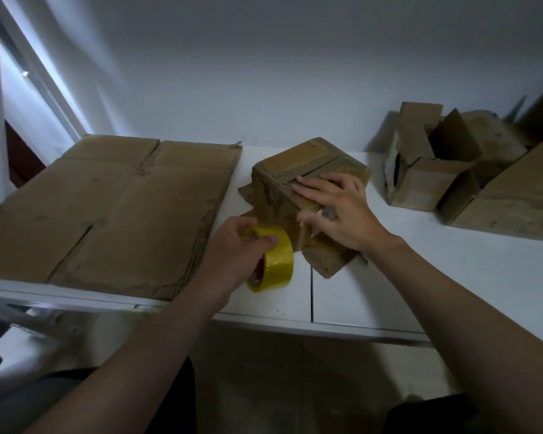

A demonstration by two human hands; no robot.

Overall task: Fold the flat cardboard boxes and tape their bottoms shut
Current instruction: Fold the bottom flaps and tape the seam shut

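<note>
Cardboard box (295, 158) sits bottom-up on the desk (452, 277), likely so the seam faces the tape. Right grip (342, 211) lies flat on the box, fingers straight, apparently pressing tape down. Left grip (235, 245), just in front of the box, is wrapped round the yellow tape roll (279, 261). Flat cardboard (107, 208) lies left of the box; folded boxes (470, 183) lie to its right.
</note>
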